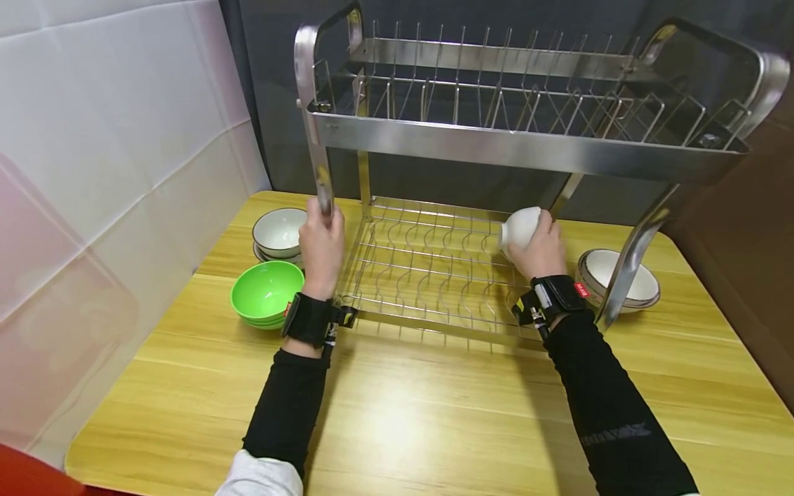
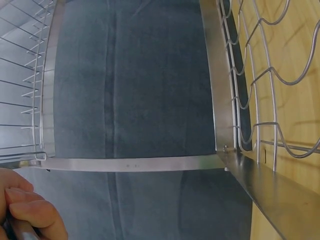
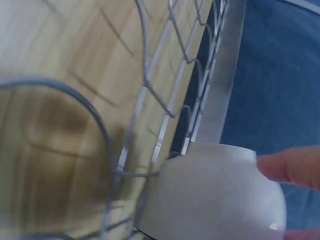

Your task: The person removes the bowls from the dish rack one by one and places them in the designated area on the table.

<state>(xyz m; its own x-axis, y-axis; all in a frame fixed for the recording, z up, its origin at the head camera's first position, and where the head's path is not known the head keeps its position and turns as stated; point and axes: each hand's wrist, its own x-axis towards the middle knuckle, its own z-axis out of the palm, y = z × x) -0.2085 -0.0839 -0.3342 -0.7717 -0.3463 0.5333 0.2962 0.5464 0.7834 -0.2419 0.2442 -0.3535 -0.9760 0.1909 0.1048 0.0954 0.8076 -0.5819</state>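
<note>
A two-tier metal dish rack (image 1: 496, 143) stands on the wooden table. My left hand (image 1: 321, 248) grips its left front post (image 1: 321, 172); in the left wrist view, curled fingers (image 2: 37, 212) show at the lower left corner. At the right end of the lower wire tier (image 1: 412, 251), my right hand (image 1: 542, 251) holds a white bowl (image 1: 521, 226) tipped on its side, its base facing left. The right wrist view shows this bowl (image 3: 215, 195) right at the wires, with fingertips (image 3: 295, 167) against its outside.
Left of the rack stand a stack of dark-rimmed white bowls (image 1: 279, 231) and a stack of green bowls (image 1: 267, 293). More dark-rimmed bowls (image 1: 626, 275) sit to the right, partly behind the right front post (image 1: 629, 265). A white curtain (image 1: 118, 172) hangs along the left side.
</note>
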